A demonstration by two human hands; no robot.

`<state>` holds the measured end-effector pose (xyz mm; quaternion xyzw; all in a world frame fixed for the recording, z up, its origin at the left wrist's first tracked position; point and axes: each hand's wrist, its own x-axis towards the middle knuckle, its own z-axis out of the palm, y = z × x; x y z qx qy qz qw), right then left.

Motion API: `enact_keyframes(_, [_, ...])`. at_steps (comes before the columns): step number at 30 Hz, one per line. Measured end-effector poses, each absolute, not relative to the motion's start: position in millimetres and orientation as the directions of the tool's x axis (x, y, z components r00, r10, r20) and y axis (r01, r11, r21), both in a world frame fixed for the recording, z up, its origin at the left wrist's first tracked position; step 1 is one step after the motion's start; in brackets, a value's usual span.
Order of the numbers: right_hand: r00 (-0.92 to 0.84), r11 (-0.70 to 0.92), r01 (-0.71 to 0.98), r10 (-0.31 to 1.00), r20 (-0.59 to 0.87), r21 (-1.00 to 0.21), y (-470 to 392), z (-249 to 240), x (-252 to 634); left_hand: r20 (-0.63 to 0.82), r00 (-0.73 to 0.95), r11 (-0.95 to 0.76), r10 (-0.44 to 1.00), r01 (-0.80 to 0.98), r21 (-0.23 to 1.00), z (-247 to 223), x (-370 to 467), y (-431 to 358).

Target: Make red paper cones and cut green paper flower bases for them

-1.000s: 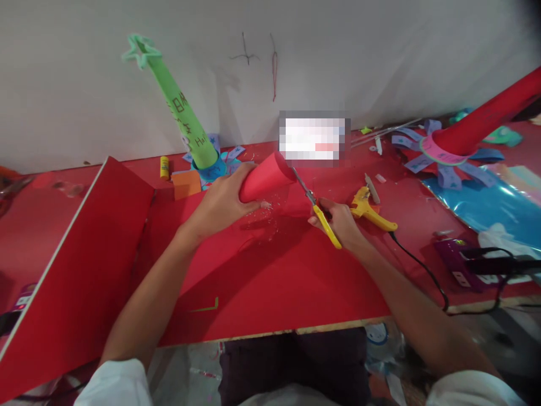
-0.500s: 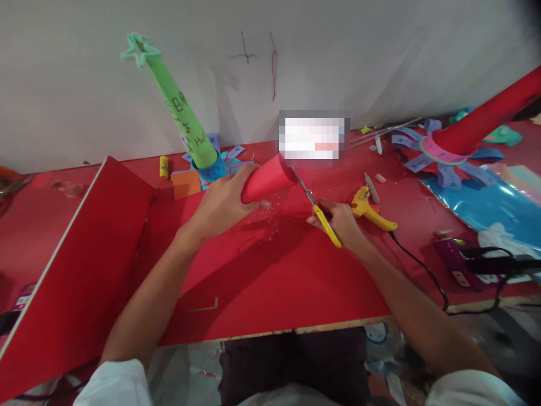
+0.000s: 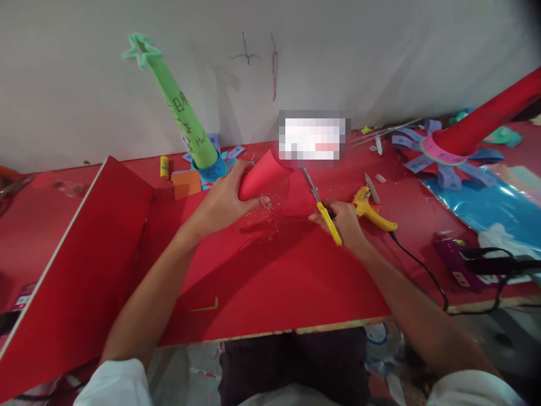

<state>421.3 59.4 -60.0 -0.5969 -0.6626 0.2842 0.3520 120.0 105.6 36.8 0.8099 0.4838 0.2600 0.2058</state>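
Fingers of your left hand [image 3: 215, 207] wrap a red paper roll [image 3: 261, 175] over the red tabletop [image 3: 279, 293]; your right hand [image 3: 346, 224] holds yellow-handled scissors [image 3: 329, 224] beside it. Squeezing hard could crease the roll; drifting rightward could knock the glue gun [image 3: 380, 219].

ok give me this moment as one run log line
left hand: holds rolled red paper | right hand: holds yellow-handled scissors near the roll's end | nearby: yellow glue gun, orange paper, green tube
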Motion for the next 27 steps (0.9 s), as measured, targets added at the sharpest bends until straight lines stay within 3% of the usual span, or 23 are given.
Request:
enact_keyframes(6, [-0.081,0.154,0.541,0.988,0.132,-0.827,62,-73,422,0.344,0.46,-0.571,0.819,0.597,0.563,35,116,112])
enact_keyframes(12, [-0.114,0.165,0.563,0.986,0.122,-0.81,63,-78,423,0.214,0.409,-0.444,0.887,0.633,0.634,42,113,109])
enact_keyframes(17, [-0.109,0.153,0.602,0.988,0.109,-0.784,63,-74,426,0.091,0.493,-0.421,0.865,0.616,0.666,46,106,111])
enact_keyframes(27, [-0.152,0.184,0.612,0.982,0.113,-0.769,64,-72,424,-0.007,0.57,-0.395,0.822,0.578,0.714,51,106,110])
